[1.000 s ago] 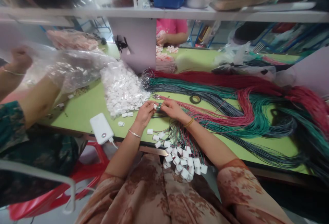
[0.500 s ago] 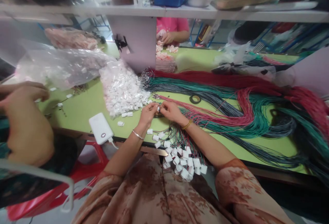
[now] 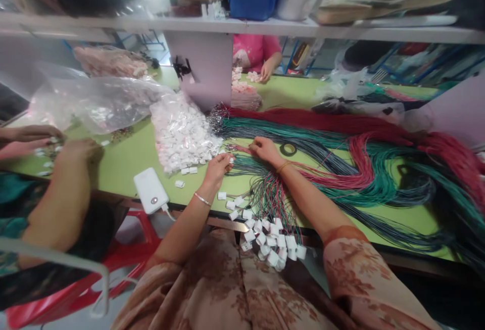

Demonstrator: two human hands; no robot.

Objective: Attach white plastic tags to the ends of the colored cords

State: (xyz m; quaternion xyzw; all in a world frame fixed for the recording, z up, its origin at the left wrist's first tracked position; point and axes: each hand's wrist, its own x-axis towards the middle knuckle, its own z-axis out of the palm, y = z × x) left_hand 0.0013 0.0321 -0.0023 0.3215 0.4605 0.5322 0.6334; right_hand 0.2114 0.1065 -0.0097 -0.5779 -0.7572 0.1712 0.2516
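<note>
My left hand (image 3: 217,169) is closed in a pinch on a small white connector (image 3: 232,160), beside the bag of white connectors. Just to its right, my right hand (image 3: 266,150) reaches over the red wires (image 3: 241,148) near their metal-tipped ends. Its fingers are curled together there; what lies between them is hidden. Green and dark wires (image 3: 246,164) run below both hands. A bunch of wired white connectors (image 3: 271,239) hangs over the table's front edge, between my forearms. A few loose connectors (image 3: 231,204) lie at that edge.
A clear bag (image 3: 182,133) is full of white connectors. A white power bank (image 3: 150,190) with a cable lies at the left. Tape (image 3: 288,149) sits among long wire bundles (image 3: 322,118). A co-worker's arms (image 3: 60,193) are at the left; another person (image 3: 257,57) sits across. A shelf (image 3: 212,25) spans above.
My right hand has moved away from my left, up and right to the red wires. The left hand keeps the connector. The co-worker's arm at left has shifted right.
</note>
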